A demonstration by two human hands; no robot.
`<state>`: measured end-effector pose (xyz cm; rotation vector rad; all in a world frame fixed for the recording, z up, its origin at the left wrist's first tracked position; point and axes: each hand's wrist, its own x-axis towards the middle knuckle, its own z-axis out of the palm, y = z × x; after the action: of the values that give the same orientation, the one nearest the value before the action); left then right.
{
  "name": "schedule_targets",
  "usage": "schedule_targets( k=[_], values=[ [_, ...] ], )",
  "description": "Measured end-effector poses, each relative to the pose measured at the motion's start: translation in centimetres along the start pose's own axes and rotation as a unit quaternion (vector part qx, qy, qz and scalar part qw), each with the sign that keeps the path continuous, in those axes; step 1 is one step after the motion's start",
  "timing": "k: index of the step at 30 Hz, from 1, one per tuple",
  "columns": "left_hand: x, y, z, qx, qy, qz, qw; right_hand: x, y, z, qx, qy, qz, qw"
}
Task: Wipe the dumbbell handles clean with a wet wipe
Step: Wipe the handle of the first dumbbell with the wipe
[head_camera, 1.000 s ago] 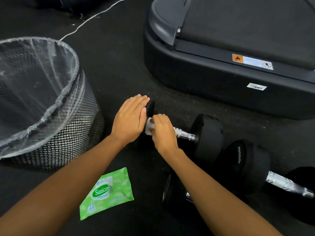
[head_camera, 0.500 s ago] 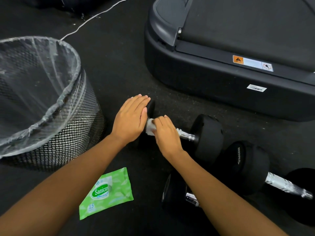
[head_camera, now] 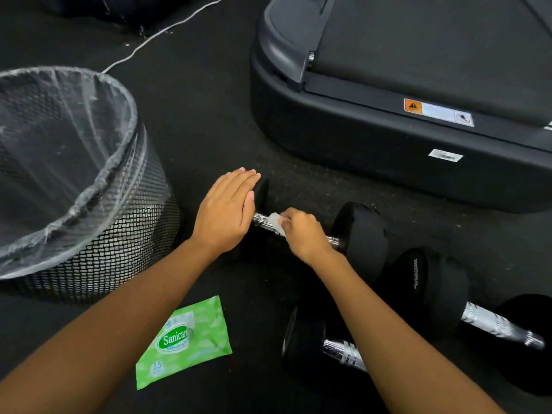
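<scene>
We're pinching the wet wipe [head_camera: 276,221] on the handle [head_camera: 260,220]
Right fingers [head_camera: 290,217] are curling round it; the handle's lying left-right on the floor [head_camera: 209,130], bare chrome running left to our flat left hand [head_camera: 225,210] pressing the end weight [head_camera: 263,189].

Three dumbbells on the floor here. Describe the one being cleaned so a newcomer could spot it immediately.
Start at the treadmill base, upper right; the dumbbell lies on the floor just before it, nearest the mesh bin. Unlike the two other dumbbells nearer the camera, a left hand rests flat on its end and a right hand grips a white wipe on its handle.
</scene>
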<state>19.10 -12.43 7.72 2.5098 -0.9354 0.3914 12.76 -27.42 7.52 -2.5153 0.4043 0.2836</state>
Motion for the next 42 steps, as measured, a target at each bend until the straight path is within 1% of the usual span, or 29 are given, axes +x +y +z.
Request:
schedule_targets(
  k=[3,7,14,19,20,24,25,28,33,36,39,40,42],
  values=[
    [-0.2,-0.1,0.0,-0.005,0.007,0.003,1.0,-1.8,0.8,1.0,0.027,0.069,-0.045,0.996],
    [-0.2,-0.1,0.2,-0.005,0.005,0.002,1.0,-2.0,1.2,1.7,0.061,0.105,-0.048,0.992],
    [0.2,0.0,0.2,0.005,0.001,-0.004,1.0,-1.0,1.3,0.9,0.067,0.071,-0.047,0.994],
    [0.1,0.1,0.1,-0.001,-0.003,0.0,1.0,0.3,0.3,0.1,0.07,0.023,0.006,0.997],
    [0.0,0.0,0.1,-0.002,-0.002,0.0,1.0,0.3,-0.1,0.2,0.054,0.022,-0.005,0.998],
    [0.0,0.0,0.1,0.002,-0.004,-0.003,1.0,-1.2,-0.6,1.5,-0.018,0.061,-0.122,0.991],
    [0.0,0.0,0.1,0.001,-0.004,-0.005,1.0,-1.3,-0.2,1.6,-0.027,0.069,-0.132,0.988],
    [0.0,-0.1,0.2,-0.004,0.0,-0.002,1.0,-1.2,0.8,1.0,-0.02,0.075,-0.107,0.991],
    [0.0,0.0,0.1,-0.003,-0.002,-0.002,1.0,0.4,-1.2,0.7,-0.034,0.028,-0.044,0.998],
    [0.1,-0.1,0.1,-0.003,-0.004,-0.005,1.0,0.7,-2.1,1.4,-0.043,0.042,-0.068,0.996],
    [0.0,0.0,0.1,-0.003,-0.003,-0.005,1.0,-0.4,-1.0,1.0,-0.019,0.054,-0.098,0.994],
    [-0.1,0.0,0.1,-0.003,-0.002,-0.003,1.0,-0.8,-0.5,0.7,-0.008,0.051,-0.097,0.994],
    [-0.1,0.0,0.1,-0.004,0.002,-0.001,1.0,-0.9,0.2,0.2,0.015,0.04,-0.066,0.997]
  ],
)
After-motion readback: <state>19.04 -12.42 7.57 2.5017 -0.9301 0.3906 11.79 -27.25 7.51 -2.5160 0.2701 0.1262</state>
